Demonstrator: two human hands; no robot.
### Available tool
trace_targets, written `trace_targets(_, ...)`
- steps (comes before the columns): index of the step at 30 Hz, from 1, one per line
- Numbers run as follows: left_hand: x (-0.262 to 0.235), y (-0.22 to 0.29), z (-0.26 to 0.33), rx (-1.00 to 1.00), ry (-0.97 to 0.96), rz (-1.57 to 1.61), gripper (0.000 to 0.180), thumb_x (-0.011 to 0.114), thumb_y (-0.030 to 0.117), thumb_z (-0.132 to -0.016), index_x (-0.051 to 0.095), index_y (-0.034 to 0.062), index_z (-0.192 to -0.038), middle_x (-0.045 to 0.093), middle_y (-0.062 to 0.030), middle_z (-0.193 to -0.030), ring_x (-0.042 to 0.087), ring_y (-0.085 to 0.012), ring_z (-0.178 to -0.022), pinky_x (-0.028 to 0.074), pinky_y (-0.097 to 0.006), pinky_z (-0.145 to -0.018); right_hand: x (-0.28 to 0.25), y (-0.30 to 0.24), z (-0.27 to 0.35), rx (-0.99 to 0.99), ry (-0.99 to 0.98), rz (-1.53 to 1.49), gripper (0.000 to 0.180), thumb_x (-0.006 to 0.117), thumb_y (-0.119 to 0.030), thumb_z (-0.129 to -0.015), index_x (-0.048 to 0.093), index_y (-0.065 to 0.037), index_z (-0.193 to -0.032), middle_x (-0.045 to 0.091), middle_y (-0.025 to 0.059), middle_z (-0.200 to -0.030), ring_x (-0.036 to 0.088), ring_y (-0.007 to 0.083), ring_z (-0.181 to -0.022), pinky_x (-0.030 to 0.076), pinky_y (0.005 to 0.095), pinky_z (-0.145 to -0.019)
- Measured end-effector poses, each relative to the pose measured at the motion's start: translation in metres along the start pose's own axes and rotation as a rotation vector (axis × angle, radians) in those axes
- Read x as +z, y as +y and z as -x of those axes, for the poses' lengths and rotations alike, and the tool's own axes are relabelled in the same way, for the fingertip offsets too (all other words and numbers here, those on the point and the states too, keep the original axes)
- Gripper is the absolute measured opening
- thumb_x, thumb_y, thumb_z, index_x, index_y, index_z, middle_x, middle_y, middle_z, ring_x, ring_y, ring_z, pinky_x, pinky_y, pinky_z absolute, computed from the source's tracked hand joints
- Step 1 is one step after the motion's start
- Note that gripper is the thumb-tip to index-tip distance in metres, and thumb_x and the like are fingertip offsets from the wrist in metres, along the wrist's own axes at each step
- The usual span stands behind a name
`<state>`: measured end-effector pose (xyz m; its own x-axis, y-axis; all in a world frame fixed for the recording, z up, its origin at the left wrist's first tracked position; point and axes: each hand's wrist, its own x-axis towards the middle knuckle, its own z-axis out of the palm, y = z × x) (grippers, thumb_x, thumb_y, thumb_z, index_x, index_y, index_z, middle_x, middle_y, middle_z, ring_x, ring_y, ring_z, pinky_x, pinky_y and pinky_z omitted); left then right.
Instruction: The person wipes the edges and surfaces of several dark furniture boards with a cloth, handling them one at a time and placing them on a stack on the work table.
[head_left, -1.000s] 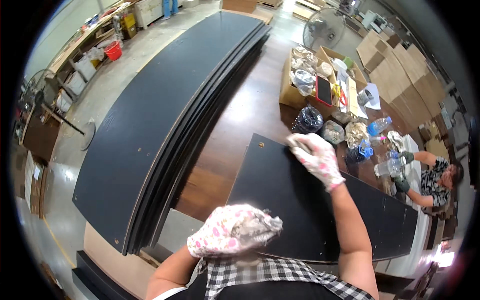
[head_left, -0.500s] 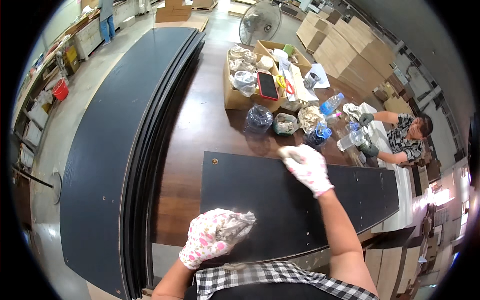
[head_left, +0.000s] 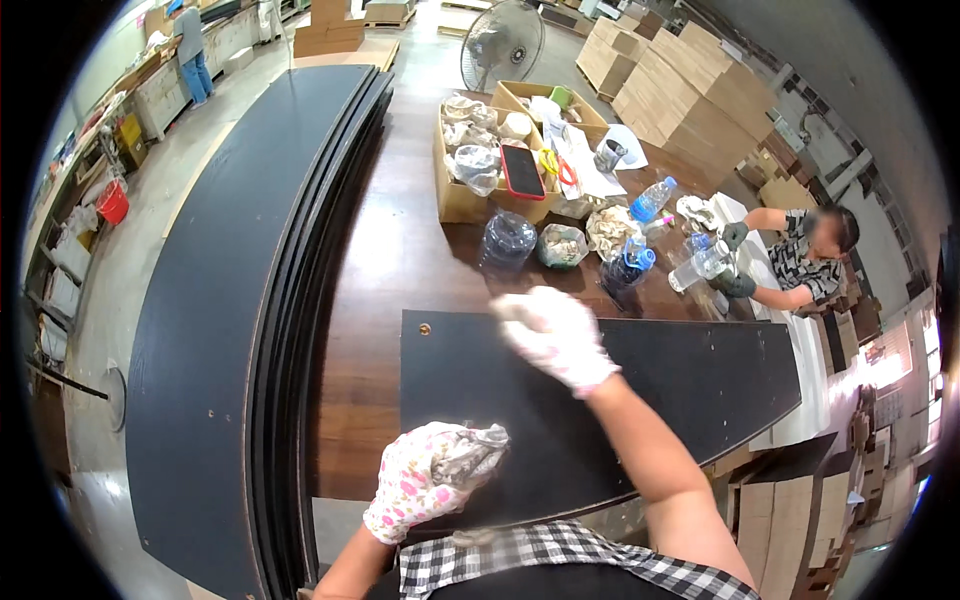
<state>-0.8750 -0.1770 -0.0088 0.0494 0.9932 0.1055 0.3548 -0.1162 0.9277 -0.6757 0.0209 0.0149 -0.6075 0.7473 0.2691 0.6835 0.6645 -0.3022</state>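
A dark, flat panel [head_left: 480, 400] with one curved edge lies in front of me on the brown table. My left hand [head_left: 415, 480], in a white glove with pink flowers, is closed round a crumpled grey-white rag [head_left: 468, 455] over the panel's near left part. At the panel's far edge is my right hand [head_left: 555, 335], in a similar glove. Its fingers are curled down and blurred, pressed toward the surface; whatever lies under them cannot be made out. A brass-coloured round fitting [head_left: 425, 329] shows in the panel's far left corner.
Stacked dark curved panels [head_left: 215, 300] stand along the left. Beyond my panel are a cardboard box [head_left: 465, 205] of rags, a phone [head_left: 522, 172], a plastic jar [head_left: 562, 245] and several bottles [head_left: 627, 262]. At the right, a co-worker's gloved hands [head_left: 735, 280] hold a clear bottle [head_left: 700, 266].
My right hand has slid left along the panel's far edge. My left hand keeps its hold on the rag, almost unmoved. The whole view has shifted slightly.
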Motion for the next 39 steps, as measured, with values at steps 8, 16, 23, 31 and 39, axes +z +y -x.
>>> trace_targets(8,0.001,-0.001,-0.002,-0.039,-0.029,0.296,0.042,0.084,0.022,-0.074,0.075,0.0006,-0.109,0.075,-0.0071,-0.099,0.071,-0.0143,-0.086,0.057,-0.029,-0.08,0.036,-0.038,-0.037,-0.275,0.094,0.006,0.016,0.065,-0.025,-0.088,0.068,-0.019,-0.102,0.062,0.0074,-0.084,0.064,0.0289,-0.081,0.052,0.0416,-0.066)
trace_targets(16,0.006,0.004,-0.008,0.008,-0.018,0.132,0.041,0.088,0.024,-0.072,0.077,0.0144,-0.111,0.076,-0.0054,-0.102,0.074,-0.0221,-0.088,0.058,-0.034,-0.08,-0.064,0.086,0.047,0.276,-0.018,0.24,0.025,0.059,-0.033,-0.09,0.077,-0.02,-0.103,0.074,0.0092,-0.103,0.069,0.0279,-0.098,0.055,0.0434,-0.085)
trace_targets(23,-0.006,0.012,-0.002,-0.181,-0.029,0.358,0.037,0.084,0.017,-0.076,0.076,0.0069,-0.111,0.076,-0.0067,-0.096,0.073,-0.0157,-0.082,0.058,-0.03,-0.075,-0.063,0.083,0.052,0.231,-0.019,0.269,0.024,0.064,-0.038,-0.087,0.076,-0.025,-0.103,0.07,0.01,-0.088,0.067,0.0332,-0.087,0.055,0.0447,-0.081)
trace_targets(31,-0.007,0.018,-0.013,-0.194,-0.103,0.233,0.041,0.085,0.024,-0.078,0.073,0.0022,-0.11,0.075,-0.0062,-0.1,0.071,-0.0139,-0.09,0.056,-0.031,-0.085,-0.068,0.098,0.061,0.266,-0.093,0.133,0.025,0.061,-0.039,-0.09,0.076,-0.027,-0.105,0.071,0.01,-0.1,0.067,0.0312,-0.098,0.054,0.0443,-0.087)
trace_targets(39,0.009,0.05,-0.034,-0.294,-0.176,0.097,0.043,0.078,0.014,-0.078,0.071,-0.0039,-0.116,0.073,-0.0093,-0.106,0.069,-0.017,-0.095,0.054,-0.03,-0.089,-0.16,0.242,0.145,0.602,-0.148,0.43,0.035,0.052,-0.037,-0.095,0.078,-0.015,-0.09,0.075,0.0128,-0.093,0.071,0.0327,-0.092,0.056,0.0473,-0.08)
